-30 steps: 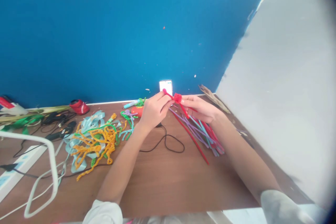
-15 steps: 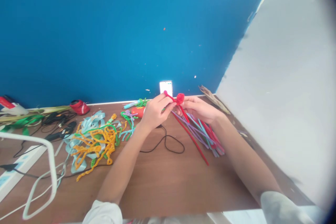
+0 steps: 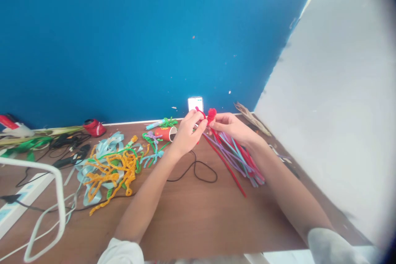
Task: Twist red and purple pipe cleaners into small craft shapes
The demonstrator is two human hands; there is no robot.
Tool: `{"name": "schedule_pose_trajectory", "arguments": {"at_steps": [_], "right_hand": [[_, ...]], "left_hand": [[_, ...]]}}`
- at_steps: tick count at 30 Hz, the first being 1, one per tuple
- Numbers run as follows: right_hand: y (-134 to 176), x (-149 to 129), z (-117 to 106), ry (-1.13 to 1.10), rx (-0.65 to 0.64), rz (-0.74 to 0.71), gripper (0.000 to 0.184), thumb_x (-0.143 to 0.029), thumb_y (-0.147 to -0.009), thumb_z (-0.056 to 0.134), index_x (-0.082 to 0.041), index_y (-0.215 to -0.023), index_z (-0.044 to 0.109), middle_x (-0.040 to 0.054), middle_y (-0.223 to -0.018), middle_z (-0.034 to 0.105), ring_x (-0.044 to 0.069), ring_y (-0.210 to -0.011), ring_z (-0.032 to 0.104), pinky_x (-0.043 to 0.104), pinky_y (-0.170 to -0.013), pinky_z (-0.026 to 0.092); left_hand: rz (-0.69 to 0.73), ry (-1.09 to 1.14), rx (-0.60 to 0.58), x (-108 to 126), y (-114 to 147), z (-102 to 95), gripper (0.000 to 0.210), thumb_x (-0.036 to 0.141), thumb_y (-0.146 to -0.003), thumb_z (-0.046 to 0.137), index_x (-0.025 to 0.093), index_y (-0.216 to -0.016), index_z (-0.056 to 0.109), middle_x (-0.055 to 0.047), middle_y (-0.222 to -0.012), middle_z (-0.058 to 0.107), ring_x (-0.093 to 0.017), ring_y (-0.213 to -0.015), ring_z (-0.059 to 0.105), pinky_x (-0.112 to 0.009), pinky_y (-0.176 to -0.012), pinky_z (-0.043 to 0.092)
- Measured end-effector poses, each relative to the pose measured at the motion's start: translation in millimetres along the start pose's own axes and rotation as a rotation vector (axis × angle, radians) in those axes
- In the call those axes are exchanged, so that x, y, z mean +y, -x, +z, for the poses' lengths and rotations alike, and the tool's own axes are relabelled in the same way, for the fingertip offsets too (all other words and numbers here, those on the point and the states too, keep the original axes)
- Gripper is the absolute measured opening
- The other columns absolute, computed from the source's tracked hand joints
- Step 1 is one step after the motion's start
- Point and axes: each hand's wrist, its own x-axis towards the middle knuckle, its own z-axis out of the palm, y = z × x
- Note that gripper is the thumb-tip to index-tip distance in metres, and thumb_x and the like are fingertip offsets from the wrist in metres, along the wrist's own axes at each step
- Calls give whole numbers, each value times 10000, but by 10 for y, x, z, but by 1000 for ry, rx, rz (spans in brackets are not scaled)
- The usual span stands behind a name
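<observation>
Both hands meet above the table, pinching a red pipe cleaner that is coiled into a small bud at one end. My left hand grips it from the left, and a curved red end stands up above its fingers. On the other side, my right hand is closed at the base of the bud. Behind the right hand and forearm lies a bundle of purple, blue and red pipe cleaners. A phone with a lit screen leans on the wall just beyond my hands.
Orange twisted pipe cleaners lie over pale blue ribbon at the left. A red paper cup rests on its side beside my left hand. A black cable loops on the table. A white power strip and a white curved frame are nearer left.
My left hand has shifted slightly, uncovering more of the red cup. The red bud has turned a little between my fingers, and its lower strand now shows less.
</observation>
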Motion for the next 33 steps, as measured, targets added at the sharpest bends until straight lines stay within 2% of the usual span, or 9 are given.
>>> {"name": "schedule_pose_trajectory", "arguments": {"at_steps": [5, 10, 13, 15, 17, 22, 24, 27, 33], "right_hand": [[-19, 17, 50, 466, 139, -115, 245, -349, -925, 537, -171, -790, 636, 11, -728, 624, 140, -653, 506, 281, -623, 338], [-25, 98, 154, 1176, 284, -382, 219, -226, -932, 480, -171, -759, 604, 60, -717, 616, 182, -707, 475, 323, -652, 285], [-28, 160, 184, 1387, 273, -500, 248, -189, -944, 445, -170, -757, 607, 94, -762, 646, 198, -725, 462, 349, -657, 262], [-37, 180, 182, 1326, 307, -490, 253, -201, -954, 441, -170, -783, 625, 94, -794, 666, 199, -740, 474, 350, -666, 274], [-50, 175, 163, 1096, 359, -408, 237, -259, -955, 471, -176, -816, 645, 78, -799, 671, 194, -745, 495, 339, -682, 309], [-71, 118, 43, 108, 281, -25, 302, -451, -899, 562, -188, -784, 655, 29, -758, 665, 160, -687, 555, 295, -667, 406], [-70, 110, -20, -125, 189, 102, 276, -446, -867, 607, -183, -813, 674, 39, -788, 687, 154, -692, 570, 289, -674, 426], [-64, 113, -84, -218, 71, 188, 207, -385, -813, 692, -180, -806, 672, 25, -769, 668, 134, -679, 553, 276, -680, 432], [-59, 118, -74, -215, 15, 199, 228, -390, -768, 737, -178, -761, 653, -21, -674, 566, 104, -607, 469, 256, -614, 387]], "left_hand": [[-130, 39, -65, -71, -3, 4, 241, 316, -942, 484, 183, -742, 497, 19, -666, 536, -116, -631, 501, -240, -600, 383], [-449, 395, -16, -105, 9, 60, 241, 370, -882, 554, 186, -735, 502, 18, -622, 583, -129, -526, 600, -218, -473, 402], [-599, 534, 25, -94, -4, 83, 278, 383, -843, 598, 176, -687, 496, 9, -585, 583, -125, -468, 591, -201, -409, 365], [-601, 584, 48, -93, -15, 92, 291, 403, -827, 622, 172, -695, 505, 8, -596, 589, -121, -480, 595, -194, -412, 368], [-545, 590, 59, -104, -21, 99, 290, 426, -827, 629, 174, -733, 521, 11, -623, 596, -118, -515, 605, -193, -438, 393], [-341, 390, 4, -145, -11, 76, 261, 417, -902, 537, 183, -786, 540, 1, -710, 607, -124, -638, 603, -217, -556, 443], [-258, 261, -5, -146, -9, 43, 253, 386, -919, 516, 182, -772, 542, 5, -717, 590, -117, -654, 568, -221, -590, 422], [-166, 90, -23, -142, -18, -13, 240, 352, -928, 511, 179, -769, 557, 12, -711, 578, -114, -646, 512, -229, -597, 377], [-39, -55, -51, -153, -40, -50, 242, 338, -935, 506, 178, -764, 566, -5, -757, 614, -137, -704, 523, -259, -684, 391]]}}
